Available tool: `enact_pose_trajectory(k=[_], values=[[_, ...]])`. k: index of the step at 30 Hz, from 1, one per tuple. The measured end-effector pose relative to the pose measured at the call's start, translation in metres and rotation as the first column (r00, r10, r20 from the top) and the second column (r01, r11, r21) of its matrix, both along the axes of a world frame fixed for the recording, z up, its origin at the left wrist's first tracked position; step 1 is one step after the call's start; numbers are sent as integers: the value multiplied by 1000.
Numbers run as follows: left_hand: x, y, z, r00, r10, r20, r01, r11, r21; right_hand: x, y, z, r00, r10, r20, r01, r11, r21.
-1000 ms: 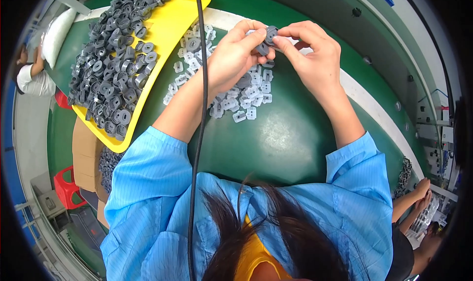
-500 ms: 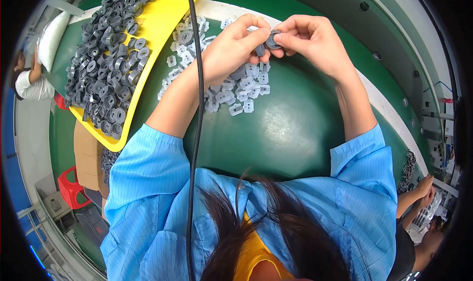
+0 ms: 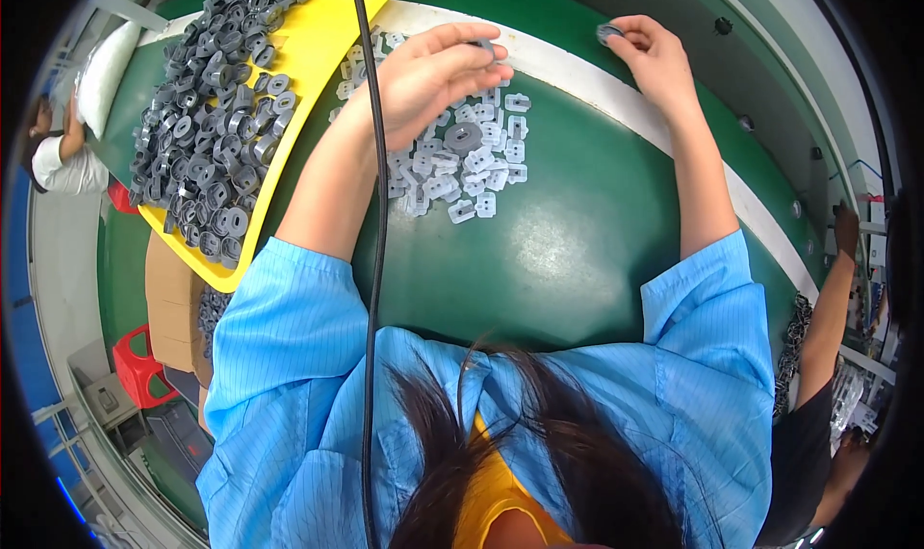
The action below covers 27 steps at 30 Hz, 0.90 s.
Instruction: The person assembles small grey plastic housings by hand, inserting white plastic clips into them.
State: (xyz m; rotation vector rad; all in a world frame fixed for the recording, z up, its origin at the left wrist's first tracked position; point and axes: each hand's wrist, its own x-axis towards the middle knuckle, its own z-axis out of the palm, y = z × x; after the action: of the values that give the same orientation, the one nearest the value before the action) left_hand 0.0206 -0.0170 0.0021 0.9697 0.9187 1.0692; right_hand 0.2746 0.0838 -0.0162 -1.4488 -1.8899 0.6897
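My left hand (image 3: 433,79) is above the far side of the green table, with a dark grey round plastic part (image 3: 484,47) held at its fingers, mostly hidden by them. Farther right, my right hand (image 3: 656,60) pinches another grey round plastic part (image 3: 608,34) between thumb and fingers, over the green strip past the white edge. Beneath and beside my left hand lies a loose heap of small translucent white plastic plates (image 3: 478,159) with holes. One grey disc (image 3: 463,139) with a slot rests on that heap.
A yellow tray (image 3: 322,44) piled with grey ring-shaped parts (image 3: 207,126) stands at the left. A black cable (image 3: 383,212) hangs across the view. Single grey parts (image 3: 723,26) are spaced along the green strip (image 3: 577,0). Another person's arm (image 3: 830,308) reaches in at the right.
My hands were together at the grey parts and have moved apart. The right went right and away over the strip with a grey part; the left shifted left. The neighbour's arm reached farther out.
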Motion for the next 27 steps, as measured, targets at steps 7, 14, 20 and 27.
enact_pose_trajectory(k=[7, 14, 20, 27], values=[[-7, 8, -11, 871, 125, -476, -14, 973, 231, -17, -18, 16, 943, 272, 193, -322, 894, 310], [-1, 8, -16, 780, 279, -560, -38, 915, 403, -49, -42, 11, 721, 678, 146, -688, 725, 33], [8, 5, -16, 850, 276, -449, -90, 916, 392, -47, -44, 16, 874, 429, -226, -455, 888, -73], [32, -3, -12, 772, 441, -458, -169, 837, 520, -67, -67, 22, 942, 273, -196, -238, 954, 183]])
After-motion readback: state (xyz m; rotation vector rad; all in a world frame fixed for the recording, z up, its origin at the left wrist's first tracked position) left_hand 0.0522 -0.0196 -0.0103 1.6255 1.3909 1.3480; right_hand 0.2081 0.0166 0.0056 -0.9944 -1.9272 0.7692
